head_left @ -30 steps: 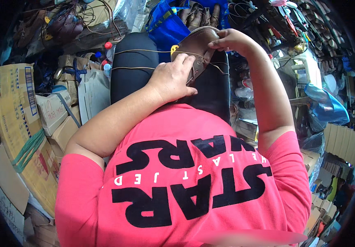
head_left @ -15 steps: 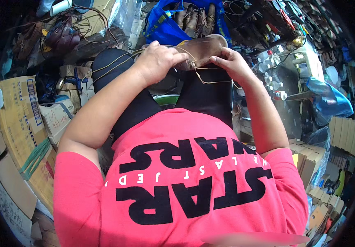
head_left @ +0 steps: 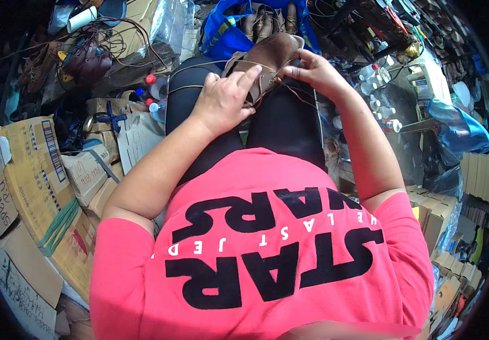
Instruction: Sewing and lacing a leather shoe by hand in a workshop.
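A brown leather shoe [head_left: 271, 52] rests over my thighs, tilted with its rounded end pointing up and right. My left hand [head_left: 224, 97] lies across its near left part, index finger stretched over the leather and thumb below, holding it. At the shoe's right edge my right hand [head_left: 315, 72] grips with thumb and bent fingers apart around the edge; whether cord is also pinched there I cannot make out. A thin tan cord [head_left: 186, 87] trails over my left thigh to the shoe. Darker laces [head_left: 298, 90] hang from its opening.
Beyond my knees stands a blue bag [head_left: 217, 35] holding several brown shoes. Plastic bottles [head_left: 158, 88] sit left of my leg, and more bottles [head_left: 381, 105] stand at right. Cardboard boxes [head_left: 35, 170] crowd the left; a dark reddish shoe [head_left: 88, 61] lies farther off.
The shoe has turned from lying nearly crosswise to pointing up and right. My left hand has shifted right and lower, and my left leg has moved inward, uncovering bottles.
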`<state>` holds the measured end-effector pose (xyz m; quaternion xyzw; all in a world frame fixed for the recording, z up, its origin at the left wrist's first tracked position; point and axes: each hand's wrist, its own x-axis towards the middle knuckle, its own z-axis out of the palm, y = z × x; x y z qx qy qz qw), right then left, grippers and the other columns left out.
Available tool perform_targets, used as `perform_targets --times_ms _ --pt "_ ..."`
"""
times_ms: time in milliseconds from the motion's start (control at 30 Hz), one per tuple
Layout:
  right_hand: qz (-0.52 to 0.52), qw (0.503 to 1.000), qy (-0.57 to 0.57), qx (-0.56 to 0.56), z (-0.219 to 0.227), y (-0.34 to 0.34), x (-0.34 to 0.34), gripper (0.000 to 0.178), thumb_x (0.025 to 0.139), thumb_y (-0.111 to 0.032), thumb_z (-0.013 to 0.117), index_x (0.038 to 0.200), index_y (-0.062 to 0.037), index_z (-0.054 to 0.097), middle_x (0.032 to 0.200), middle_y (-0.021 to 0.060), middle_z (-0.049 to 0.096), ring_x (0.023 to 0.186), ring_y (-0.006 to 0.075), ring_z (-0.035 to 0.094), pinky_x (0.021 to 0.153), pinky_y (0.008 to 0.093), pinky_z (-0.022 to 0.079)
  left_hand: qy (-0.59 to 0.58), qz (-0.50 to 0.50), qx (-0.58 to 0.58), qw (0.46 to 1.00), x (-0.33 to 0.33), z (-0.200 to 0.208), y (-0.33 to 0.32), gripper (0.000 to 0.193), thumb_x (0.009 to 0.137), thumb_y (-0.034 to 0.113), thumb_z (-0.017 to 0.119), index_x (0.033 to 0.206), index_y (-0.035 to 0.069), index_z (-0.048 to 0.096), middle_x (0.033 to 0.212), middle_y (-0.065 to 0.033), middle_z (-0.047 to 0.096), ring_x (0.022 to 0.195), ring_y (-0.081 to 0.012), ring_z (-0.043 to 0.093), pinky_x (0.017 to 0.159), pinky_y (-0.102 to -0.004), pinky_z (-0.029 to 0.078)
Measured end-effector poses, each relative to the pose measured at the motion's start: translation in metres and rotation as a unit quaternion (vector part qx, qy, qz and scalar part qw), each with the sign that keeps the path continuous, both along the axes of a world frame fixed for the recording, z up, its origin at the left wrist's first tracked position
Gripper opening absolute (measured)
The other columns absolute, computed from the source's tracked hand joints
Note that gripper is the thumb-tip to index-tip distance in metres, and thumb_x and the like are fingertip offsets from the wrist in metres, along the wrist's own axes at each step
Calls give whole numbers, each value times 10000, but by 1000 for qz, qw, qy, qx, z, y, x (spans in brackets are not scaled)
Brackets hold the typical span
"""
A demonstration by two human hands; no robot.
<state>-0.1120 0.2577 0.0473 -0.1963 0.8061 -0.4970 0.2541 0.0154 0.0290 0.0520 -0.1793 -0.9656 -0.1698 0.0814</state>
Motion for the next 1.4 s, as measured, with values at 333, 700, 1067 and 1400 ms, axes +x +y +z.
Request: perform_targets --times_ms 333,700,1067,1400 --pt "12 989 81 122 20 -4 -31 391 848 -396 696 867 -6 668 737 34 624 689 101 528 666 289 446 -190 34 255 947 -5 14 -9 590 750 125 742 1282 61 497 722 -55 643 624 -119 593 603 -278 476" --pt "49 979 66 185 27 10 13 343 850 -337 696 824 3 661 675 79 629 650 115 548 635 324 458 -84 -44 104 990 19 9 10 770 672 309 793 1328 86 456 1280 -172 512 1092 -353 563 911 -418 473" --pt "89 984 13 155 7 -1 0 271 868 -277 702 863 -14 636 768 -42 585 723 32 481 655 222 416 -224 -14 44 974 16 15 24 549 729 385 714 1102 18 549 972 -222 639 922 -372 627 813 -437 498" --pt "88 974 72 197 18 -2 -4 299 848 -286 721 888 1 647 746 -16 613 713 57 512 660 260 445 -228 -19 3 973 -12 27 23 574 667 428 765 1032 17 597 921 -210 664 886 -350 653 779 -419 514"
